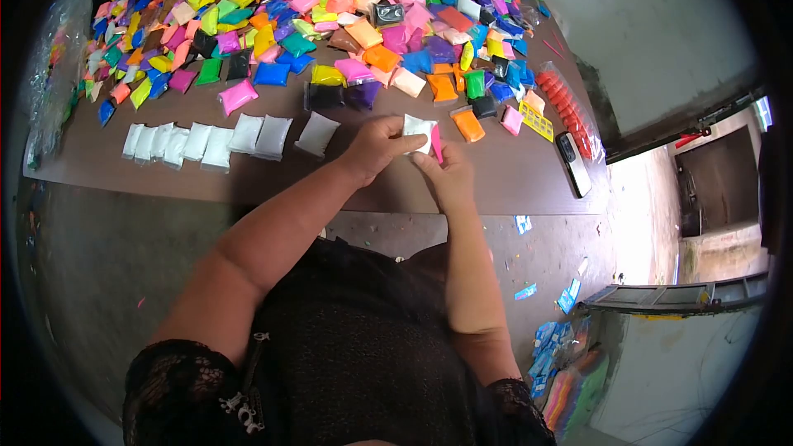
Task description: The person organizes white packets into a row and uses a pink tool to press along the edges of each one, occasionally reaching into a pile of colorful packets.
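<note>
Between my two hands, above the table's front part, is a small white packet [419,126]. My left hand [380,147] pinches its left side, thumb across the front. My right hand [448,175] grips its lower right corner, and a flat pink piece [437,143] stands up by those fingers. To the left of my hands, one white packet [317,134] lies alone on the brown table [273,182]. Further left, several white packets [197,142] lie side by side in a row, some overlapping.
A large heap of coloured packets [330,25] covers the table's back. At the right are a phone [573,165], a yellow tray [536,121] and a bag of red pieces [568,107]. Clear plastic [58,74] hangs at the left edge. Blue wrappers [547,351] litter the floor.
</note>
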`<action>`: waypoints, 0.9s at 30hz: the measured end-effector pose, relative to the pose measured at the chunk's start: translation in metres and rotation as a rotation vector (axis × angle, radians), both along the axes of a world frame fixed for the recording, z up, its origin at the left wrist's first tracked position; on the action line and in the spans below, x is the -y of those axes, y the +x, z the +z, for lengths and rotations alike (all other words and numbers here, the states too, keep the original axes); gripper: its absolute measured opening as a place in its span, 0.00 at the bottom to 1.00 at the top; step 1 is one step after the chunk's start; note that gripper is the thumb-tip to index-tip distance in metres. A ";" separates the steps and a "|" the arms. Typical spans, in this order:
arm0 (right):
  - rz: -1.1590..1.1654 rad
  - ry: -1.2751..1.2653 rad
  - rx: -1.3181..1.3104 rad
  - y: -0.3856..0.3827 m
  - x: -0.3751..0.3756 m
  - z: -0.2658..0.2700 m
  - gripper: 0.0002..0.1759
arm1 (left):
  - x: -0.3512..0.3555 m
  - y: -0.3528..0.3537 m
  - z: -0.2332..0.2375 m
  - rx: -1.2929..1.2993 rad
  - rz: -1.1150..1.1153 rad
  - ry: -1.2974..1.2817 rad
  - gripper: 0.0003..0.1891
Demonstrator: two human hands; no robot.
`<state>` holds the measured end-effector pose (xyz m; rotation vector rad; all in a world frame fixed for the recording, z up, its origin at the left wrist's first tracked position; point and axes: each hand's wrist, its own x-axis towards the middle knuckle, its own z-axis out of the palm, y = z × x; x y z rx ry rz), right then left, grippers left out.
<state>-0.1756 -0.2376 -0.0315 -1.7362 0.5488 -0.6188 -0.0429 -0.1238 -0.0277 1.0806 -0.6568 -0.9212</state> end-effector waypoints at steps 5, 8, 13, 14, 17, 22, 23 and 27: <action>0.055 0.010 0.032 -0.001 0.006 -0.012 0.12 | -0.005 0.004 0.004 0.029 -0.024 0.075 0.15; 0.127 0.341 0.145 -0.002 0.012 -0.022 0.12 | -0.012 0.009 0.018 -0.095 -0.060 0.017 0.13; 0.181 0.501 0.161 -0.006 0.011 -0.017 0.12 | -0.006 0.025 0.001 0.144 -0.042 -0.101 0.11; 0.181 0.501 0.161 -0.006 0.012 -0.017 0.12 | -0.006 0.027 0.001 0.144 -0.042 -0.102 0.11; 0.172 0.434 0.148 -0.006 0.014 -0.022 0.12 | -0.007 0.028 0.006 0.180 0.071 -0.110 0.10; 0.158 0.363 0.119 -0.007 0.015 -0.024 0.16 | -0.012 0.023 0.022 -0.004 0.101 -0.025 0.09; 0.159 0.366 0.118 -0.006 0.014 -0.024 0.16 | -0.012 0.024 0.018 -0.005 0.102 -0.023 0.09; 0.133 0.209 0.073 -0.005 0.009 -0.015 0.12 | -0.009 0.025 0.007 0.199 0.098 0.059 0.13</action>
